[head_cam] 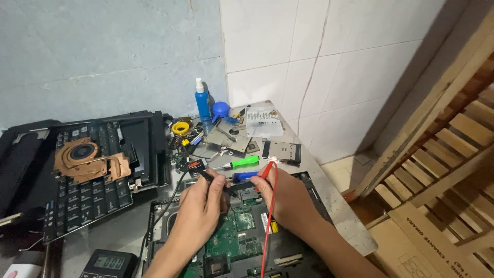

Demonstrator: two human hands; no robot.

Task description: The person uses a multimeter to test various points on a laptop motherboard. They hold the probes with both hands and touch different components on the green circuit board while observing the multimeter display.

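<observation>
Lighting: soft, even, moderately bright, from above; no hard-edged shadows. White tiles [329,62] on the far right are the brightest area, slightly washed out. Left wall [103,56] a duller grey-blue. Broad diffuse shadow on the tiles beside the wooden frame [437,103] at right. Near left corner dim; black keyboard [82,190] loses detail in the dark. Faint sheen on the worktop [329,190]. Focus: hands [206,206] and circuit board [236,231] fairly sharp; small far items soft, fine detail smeared by compression. Distortion: mild wide-angle lean of the frame at right. No motion blur evident.
</observation>
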